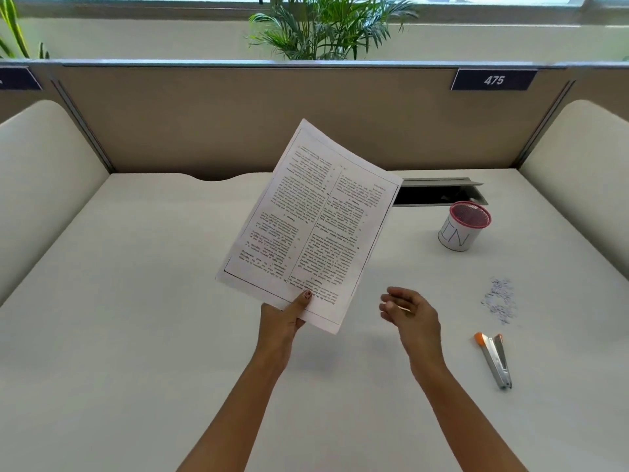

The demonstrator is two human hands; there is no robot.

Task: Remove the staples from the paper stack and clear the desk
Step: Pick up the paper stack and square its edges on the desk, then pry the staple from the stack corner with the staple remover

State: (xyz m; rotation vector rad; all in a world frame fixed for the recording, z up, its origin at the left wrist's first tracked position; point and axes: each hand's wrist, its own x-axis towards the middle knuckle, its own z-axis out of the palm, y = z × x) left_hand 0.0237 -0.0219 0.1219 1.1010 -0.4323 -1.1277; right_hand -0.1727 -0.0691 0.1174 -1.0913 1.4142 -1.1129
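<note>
Your left hand (pixel 284 318) pinches the paper stack (pixel 313 226) at its near edge, thumb pressed on the top page and the other fingers hidden beneath. That grip lifts the sheets off the desk (pixel 136 301) and tilts them up and away, probably so you can check them for staples. Your right hand (pixel 408 310) hovers just right of the stack's near corner without touching it, fingers loosely curled and holding nothing. Further right, an orange-ended stapler (pixel 495 359) lies flat. Just beyond it is a small heap of pulled staples (pixel 498 299), likely gathered there for binning. Farther back on the right stands a pink mesh cup (pixel 463 226) with a paper label, seemingly the place for them.
</note>
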